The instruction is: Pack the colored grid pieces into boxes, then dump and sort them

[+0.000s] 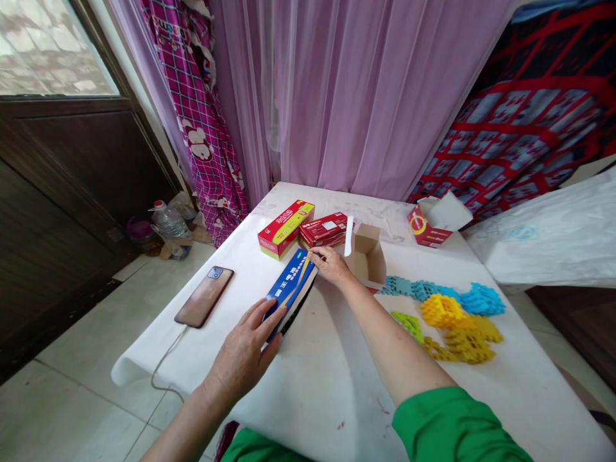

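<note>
Green sleeve point(452, 423), outstretched hands point(248, 343) point(331, 264) holding blue box point(290, 277)

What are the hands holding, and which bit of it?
The blue box: the left hand has its near end, the right hand its far end.

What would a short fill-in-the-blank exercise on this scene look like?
1. The left hand and right hand both touch a long box whose printed top is mainly ____.
2. The phone lies to the ____ of that box, as the camera sees it.
3. The person's sleeve is coloured ____.

Missing words: blue; left; green.
</note>
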`<state>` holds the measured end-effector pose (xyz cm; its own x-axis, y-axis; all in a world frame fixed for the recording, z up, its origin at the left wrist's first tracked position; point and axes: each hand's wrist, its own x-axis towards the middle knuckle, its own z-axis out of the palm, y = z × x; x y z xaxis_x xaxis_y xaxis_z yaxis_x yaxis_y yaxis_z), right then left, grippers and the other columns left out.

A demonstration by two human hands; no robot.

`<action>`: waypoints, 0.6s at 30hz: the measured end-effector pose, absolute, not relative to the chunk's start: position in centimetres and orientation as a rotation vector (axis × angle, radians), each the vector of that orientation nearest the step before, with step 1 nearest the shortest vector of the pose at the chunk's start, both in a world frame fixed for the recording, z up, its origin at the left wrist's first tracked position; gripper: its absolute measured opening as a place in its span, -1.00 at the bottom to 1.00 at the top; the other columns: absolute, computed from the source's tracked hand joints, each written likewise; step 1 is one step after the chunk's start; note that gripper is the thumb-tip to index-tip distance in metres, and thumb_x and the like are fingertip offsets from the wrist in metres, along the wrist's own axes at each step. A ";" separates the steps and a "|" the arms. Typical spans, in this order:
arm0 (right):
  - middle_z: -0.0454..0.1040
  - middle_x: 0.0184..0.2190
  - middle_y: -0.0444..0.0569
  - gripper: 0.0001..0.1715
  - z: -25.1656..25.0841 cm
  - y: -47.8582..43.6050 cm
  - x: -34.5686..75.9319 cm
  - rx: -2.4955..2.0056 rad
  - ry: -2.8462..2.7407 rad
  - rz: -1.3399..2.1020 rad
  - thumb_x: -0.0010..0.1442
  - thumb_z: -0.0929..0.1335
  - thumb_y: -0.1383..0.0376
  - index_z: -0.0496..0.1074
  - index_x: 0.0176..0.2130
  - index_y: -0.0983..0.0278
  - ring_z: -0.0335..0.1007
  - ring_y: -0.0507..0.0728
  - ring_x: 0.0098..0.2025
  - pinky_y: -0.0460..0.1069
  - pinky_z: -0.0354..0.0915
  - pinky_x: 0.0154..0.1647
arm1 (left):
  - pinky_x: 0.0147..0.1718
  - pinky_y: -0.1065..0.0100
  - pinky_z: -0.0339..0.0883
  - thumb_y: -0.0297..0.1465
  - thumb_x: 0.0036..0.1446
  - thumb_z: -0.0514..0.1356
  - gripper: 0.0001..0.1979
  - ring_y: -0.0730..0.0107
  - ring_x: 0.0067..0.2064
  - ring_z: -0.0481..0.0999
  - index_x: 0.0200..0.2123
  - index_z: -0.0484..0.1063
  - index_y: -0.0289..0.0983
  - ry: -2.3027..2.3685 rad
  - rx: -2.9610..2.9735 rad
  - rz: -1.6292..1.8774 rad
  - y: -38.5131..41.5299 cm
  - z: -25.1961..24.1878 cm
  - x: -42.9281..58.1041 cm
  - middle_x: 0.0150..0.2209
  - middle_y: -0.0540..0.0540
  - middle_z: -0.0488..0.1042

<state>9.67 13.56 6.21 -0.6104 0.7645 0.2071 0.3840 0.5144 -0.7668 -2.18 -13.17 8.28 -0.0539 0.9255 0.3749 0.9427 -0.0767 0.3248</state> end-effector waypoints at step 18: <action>0.59 -0.31 0.06 -0.33 7.1 14.3 7.4 -1.260 -2.507 0.519 0.34 0.13 -0.08 0.61 -0.30 0.25 0.48 0.18 -0.15 -0.06 0.20 -0.24 | 0.14 0.02 0.34 -0.38 0.27 0.03 -0.53 0.08 0.22 0.31 0.25 0.24 -0.12 -2.134 -2.077 -0.715 -13.1 8.1 -1.7 0.20 -0.17 0.34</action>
